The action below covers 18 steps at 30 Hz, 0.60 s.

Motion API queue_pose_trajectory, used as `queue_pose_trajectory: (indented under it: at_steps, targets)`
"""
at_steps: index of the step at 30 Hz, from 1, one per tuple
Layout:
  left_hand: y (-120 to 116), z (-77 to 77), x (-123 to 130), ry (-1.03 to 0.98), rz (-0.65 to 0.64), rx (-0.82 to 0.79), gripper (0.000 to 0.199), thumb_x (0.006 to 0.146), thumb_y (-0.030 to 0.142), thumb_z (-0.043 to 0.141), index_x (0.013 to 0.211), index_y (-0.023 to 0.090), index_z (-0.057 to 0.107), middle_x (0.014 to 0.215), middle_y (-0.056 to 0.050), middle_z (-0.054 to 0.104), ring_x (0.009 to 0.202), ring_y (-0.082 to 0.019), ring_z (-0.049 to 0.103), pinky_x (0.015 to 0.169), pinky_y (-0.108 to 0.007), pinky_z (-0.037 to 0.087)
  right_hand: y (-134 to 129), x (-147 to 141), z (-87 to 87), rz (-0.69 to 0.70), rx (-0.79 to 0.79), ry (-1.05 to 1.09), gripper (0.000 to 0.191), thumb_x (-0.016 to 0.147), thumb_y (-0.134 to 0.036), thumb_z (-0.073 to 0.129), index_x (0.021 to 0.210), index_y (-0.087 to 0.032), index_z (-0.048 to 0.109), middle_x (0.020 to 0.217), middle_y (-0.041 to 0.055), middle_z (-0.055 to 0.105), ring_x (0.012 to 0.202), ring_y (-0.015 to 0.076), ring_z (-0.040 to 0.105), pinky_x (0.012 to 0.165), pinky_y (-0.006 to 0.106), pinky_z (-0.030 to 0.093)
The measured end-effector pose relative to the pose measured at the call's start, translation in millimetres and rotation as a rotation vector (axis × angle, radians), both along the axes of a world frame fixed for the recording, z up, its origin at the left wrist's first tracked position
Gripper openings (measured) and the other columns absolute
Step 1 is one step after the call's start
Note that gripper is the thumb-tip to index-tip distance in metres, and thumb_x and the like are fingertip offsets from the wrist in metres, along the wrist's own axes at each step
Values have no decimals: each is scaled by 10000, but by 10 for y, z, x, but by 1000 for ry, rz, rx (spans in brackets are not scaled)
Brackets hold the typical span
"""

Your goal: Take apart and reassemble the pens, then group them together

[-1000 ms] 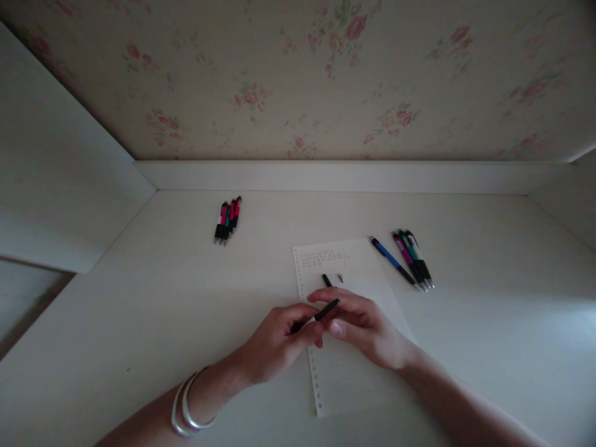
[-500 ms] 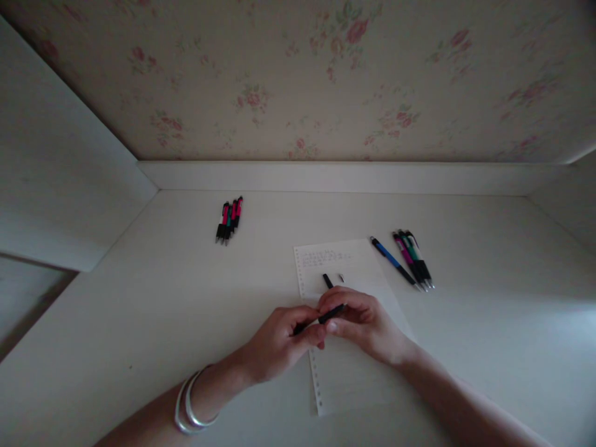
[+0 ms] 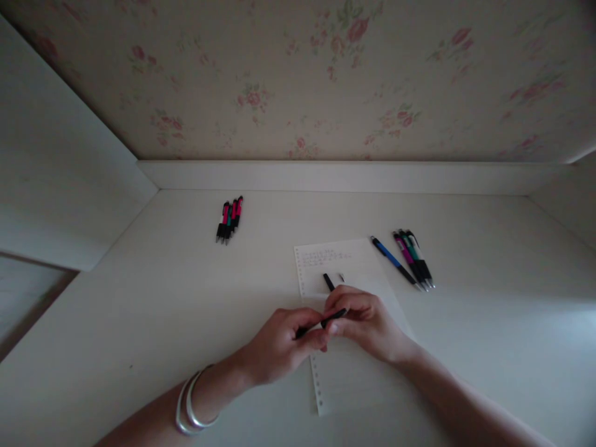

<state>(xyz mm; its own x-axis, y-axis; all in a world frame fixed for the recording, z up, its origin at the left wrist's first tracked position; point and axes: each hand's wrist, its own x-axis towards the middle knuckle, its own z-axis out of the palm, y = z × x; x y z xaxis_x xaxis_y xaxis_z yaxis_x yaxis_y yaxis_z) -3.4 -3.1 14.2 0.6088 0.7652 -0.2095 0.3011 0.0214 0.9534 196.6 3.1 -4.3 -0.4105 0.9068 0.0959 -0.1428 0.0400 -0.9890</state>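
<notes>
Both hands meet over a sheet of lined paper (image 3: 358, 385) with handwriting near its top. My left hand (image 3: 284, 341) is closed around a dark pen piece. In the fingertips of my right hand (image 3: 365, 320) is a black pen part (image 3: 334, 318), pinched where the two hands come together; whether the two pieces are joined is hard to tell. Just beyond my right fingers, a black piece (image 3: 328, 282) lies on the paper, partly hidden by them. Beside it rests a small silvery tip (image 3: 341, 277).
A blue pen (image 3: 393, 261) lies at the paper's upper right edge, next to several purple, green and white pens (image 3: 416, 257). Several pink, green and white pens (image 3: 229, 220) lie at the back left of the white table (image 3: 153, 298). Floral wallpaper rises behind.
My right fingers have shifted slightly, and the black part between the hands is tilted a little differently. The pens on the table have not moved.
</notes>
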Motion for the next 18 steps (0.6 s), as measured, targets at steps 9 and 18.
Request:
queue_pose_trajectory:
  at_steps: [9, 18]
  targets:
    - [-22, -36, 8, 18, 22, 6, 364, 938, 468, 560, 794, 161, 693, 633, 30, 519, 583, -105, 431, 577, -224, 321, 5, 4, 15, -26, -38, -10, 229, 774, -330, 809, 645, -175, 702, 761, 27, 647, 639, 117, 610, 573, 229, 512]
    - [-15, -60, -12, -143, 29, -140, 423, 965, 489, 495, 830, 133, 679, 811, -53, 641, 674, -130, 516, 620, -233, 407, -10, -27, 28, 107, -160, 110, 264, 910, -357, 664, 1107, -182, 683, 915, 60, 715, 641, 108, 652, 573, 236, 543]
